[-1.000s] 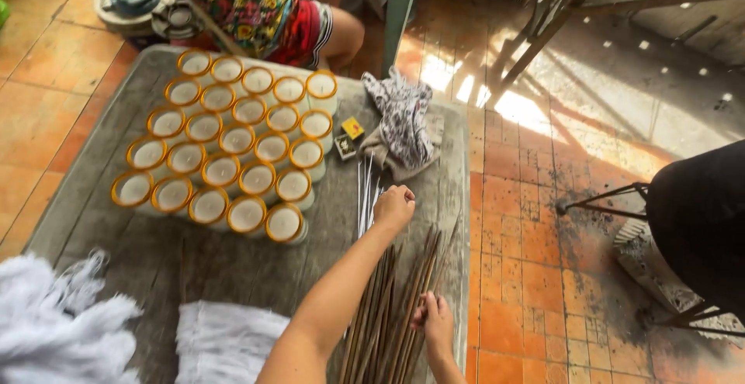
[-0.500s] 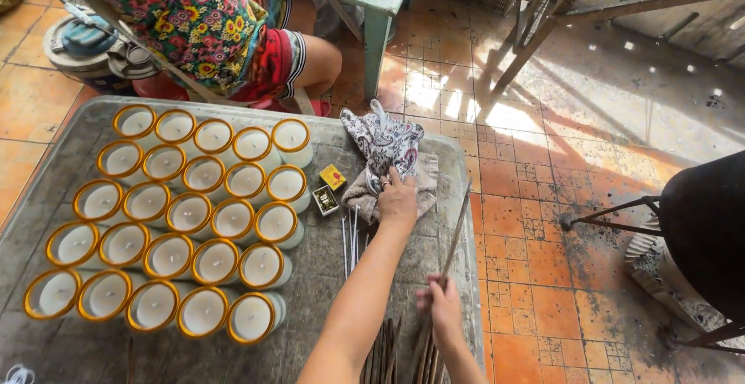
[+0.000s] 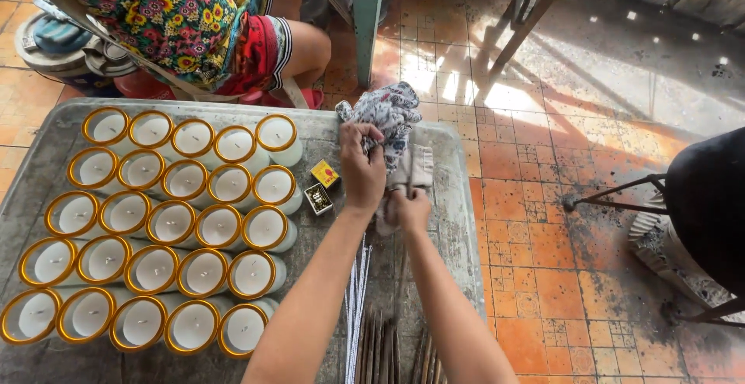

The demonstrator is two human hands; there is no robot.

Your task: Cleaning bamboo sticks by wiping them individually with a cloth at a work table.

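Observation:
My left hand [image 3: 362,168] grips a patterned white-and-black cloth [image 3: 392,112] lying at the far right of the grey table [image 3: 454,221]. Just below it, my right hand [image 3: 408,210] holds the paler lower part of the same cloth [image 3: 419,168]. Thin metal rods and dark sticks [image 3: 358,306] lie on the table between my forearms. A small open matchbox [image 3: 317,198] and its yellow sleeve [image 3: 325,173] sit just left of my left hand.
Several rows of gold-rimmed glass cups filled with white wax [image 3: 167,221] cover the table's left side. A person in a flowered top [image 3: 167,19] sits beyond the table. A black stool [image 3: 702,221] stands on the orange tile floor at right.
Both hands moved forward from the sticks to the cloth; the left hand took hold of it, then the right joined. The camera view shifted closer to the table's far edge.

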